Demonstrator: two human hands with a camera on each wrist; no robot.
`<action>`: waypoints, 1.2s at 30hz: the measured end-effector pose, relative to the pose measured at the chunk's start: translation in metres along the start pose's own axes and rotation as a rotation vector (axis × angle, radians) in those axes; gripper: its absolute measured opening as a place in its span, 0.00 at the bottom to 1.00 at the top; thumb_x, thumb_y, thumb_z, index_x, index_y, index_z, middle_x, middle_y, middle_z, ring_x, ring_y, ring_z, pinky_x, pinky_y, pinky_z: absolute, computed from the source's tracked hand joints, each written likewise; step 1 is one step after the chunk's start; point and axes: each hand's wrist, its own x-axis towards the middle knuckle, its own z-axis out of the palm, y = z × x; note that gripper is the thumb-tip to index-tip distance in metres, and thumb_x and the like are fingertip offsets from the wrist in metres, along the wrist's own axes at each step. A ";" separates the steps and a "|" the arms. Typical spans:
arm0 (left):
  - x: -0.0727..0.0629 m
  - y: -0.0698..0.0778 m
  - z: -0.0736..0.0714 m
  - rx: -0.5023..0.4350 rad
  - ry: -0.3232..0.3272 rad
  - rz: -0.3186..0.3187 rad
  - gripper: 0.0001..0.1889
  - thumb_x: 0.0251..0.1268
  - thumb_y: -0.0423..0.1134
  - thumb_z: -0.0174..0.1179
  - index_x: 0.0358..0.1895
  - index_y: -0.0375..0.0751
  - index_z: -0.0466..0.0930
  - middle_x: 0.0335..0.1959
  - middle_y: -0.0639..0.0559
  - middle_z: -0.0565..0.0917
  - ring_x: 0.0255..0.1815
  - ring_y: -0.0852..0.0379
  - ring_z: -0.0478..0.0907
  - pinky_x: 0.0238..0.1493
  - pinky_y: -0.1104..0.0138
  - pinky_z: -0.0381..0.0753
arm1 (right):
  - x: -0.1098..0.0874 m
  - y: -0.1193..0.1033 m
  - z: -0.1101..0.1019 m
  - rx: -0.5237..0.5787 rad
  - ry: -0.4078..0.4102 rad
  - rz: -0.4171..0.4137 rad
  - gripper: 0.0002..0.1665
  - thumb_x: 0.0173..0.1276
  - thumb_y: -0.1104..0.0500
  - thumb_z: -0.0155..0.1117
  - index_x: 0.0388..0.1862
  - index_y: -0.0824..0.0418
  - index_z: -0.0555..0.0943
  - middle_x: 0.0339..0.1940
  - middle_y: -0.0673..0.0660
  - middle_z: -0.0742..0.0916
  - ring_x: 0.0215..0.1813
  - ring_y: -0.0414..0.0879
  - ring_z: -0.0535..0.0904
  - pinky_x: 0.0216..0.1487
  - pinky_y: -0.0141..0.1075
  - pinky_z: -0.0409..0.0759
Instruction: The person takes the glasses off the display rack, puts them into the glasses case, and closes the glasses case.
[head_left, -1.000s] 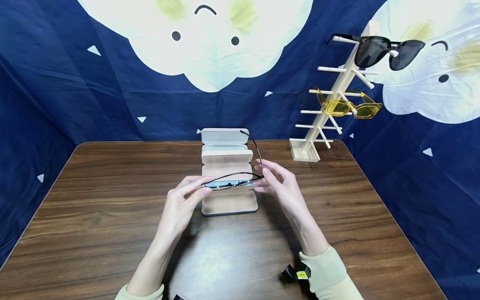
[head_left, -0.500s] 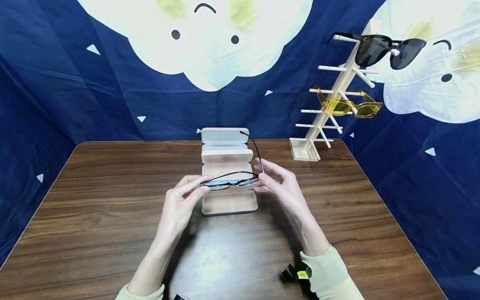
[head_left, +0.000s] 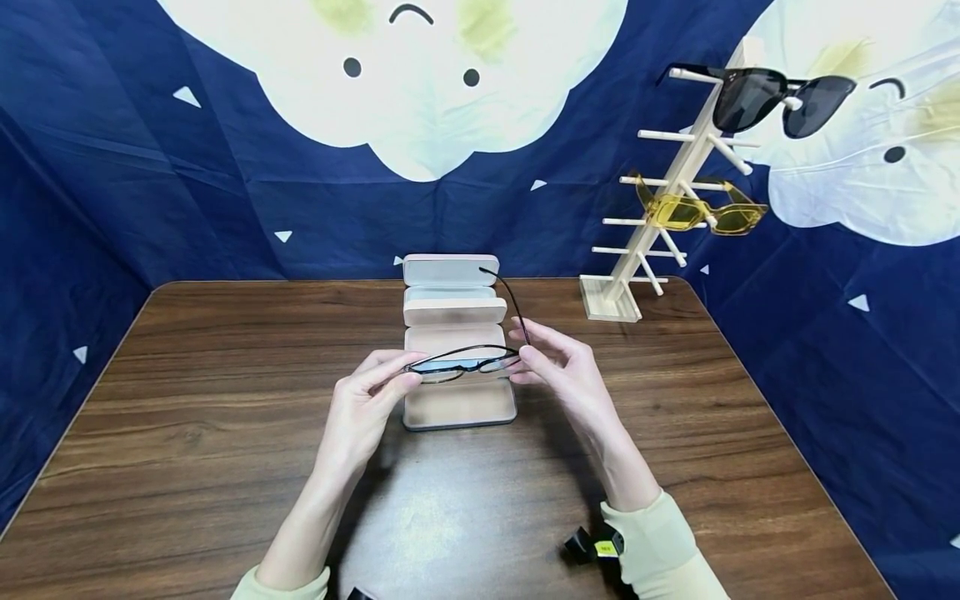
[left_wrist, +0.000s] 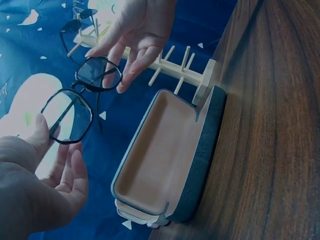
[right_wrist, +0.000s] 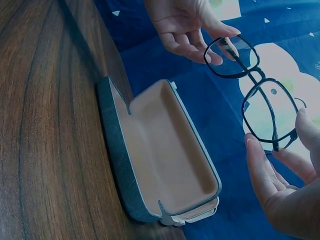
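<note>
A pair of black-framed eyeglasses [head_left: 462,367] with clear lenses is held above an open glasses case [head_left: 459,407]. My left hand [head_left: 365,402] pinches the left end of the frame between thumb and fingers. At the opposite end, my right hand [head_left: 567,377] pinches the frame near the right hinge. One temple runs folded across behind the lenses, while the other sticks out away from me. In the left wrist view the case's pinkish lining [left_wrist: 155,150] and dark green outside show. Both hands also appear around the eyeglasses [right_wrist: 256,75] in the right wrist view.
Behind the near case stands another open case [head_left: 454,313] with a pale lining. A wooden display rack [head_left: 611,300] at the back right bears black sunglasses [head_left: 753,102] and yellow-tinted sunglasses [head_left: 678,214]. Blue cloth with clouds hangs behind the wooden table [head_left: 225,417].
The eyeglasses tilt slightly in the two hands, so the lenses show a little more beneath the frame. Both hands stay nearly in place.
</note>
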 end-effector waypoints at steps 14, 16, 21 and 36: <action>0.000 -0.001 0.001 -0.036 -0.008 -0.001 0.13 0.68 0.39 0.68 0.54 0.45 0.89 0.51 0.55 0.87 0.49 0.69 0.81 0.49 0.79 0.77 | 0.002 0.000 0.000 0.016 0.007 -0.008 0.30 0.77 0.69 0.58 0.76 0.65 0.69 0.59 0.59 0.85 0.43 0.42 0.91 0.47 0.39 0.90; 0.000 -0.001 0.001 -0.035 -0.007 -0.001 0.13 0.68 0.39 0.68 0.53 0.46 0.90 0.51 0.56 0.87 0.49 0.69 0.81 0.49 0.79 0.77 | 0.001 0.001 0.000 0.011 0.002 -0.008 0.30 0.77 0.68 0.59 0.76 0.65 0.70 0.60 0.60 0.85 0.44 0.43 0.90 0.48 0.39 0.90; 0.000 -0.002 0.000 -0.027 -0.006 -0.001 0.14 0.69 0.39 0.68 0.55 0.41 0.89 0.51 0.55 0.86 0.47 0.70 0.81 0.48 0.79 0.77 | 0.001 0.001 0.000 0.002 -0.001 0.001 0.29 0.76 0.68 0.59 0.74 0.64 0.72 0.63 0.68 0.82 0.44 0.43 0.90 0.47 0.40 0.90; 0.000 -0.001 0.000 -0.044 0.008 -0.001 0.14 0.68 0.36 0.68 0.54 0.41 0.89 0.52 0.54 0.86 0.51 0.69 0.81 0.51 0.80 0.77 | 0.001 0.003 -0.002 -0.021 -0.048 -0.035 0.26 0.77 0.67 0.59 0.72 0.69 0.74 0.66 0.75 0.77 0.45 0.44 0.90 0.48 0.48 0.90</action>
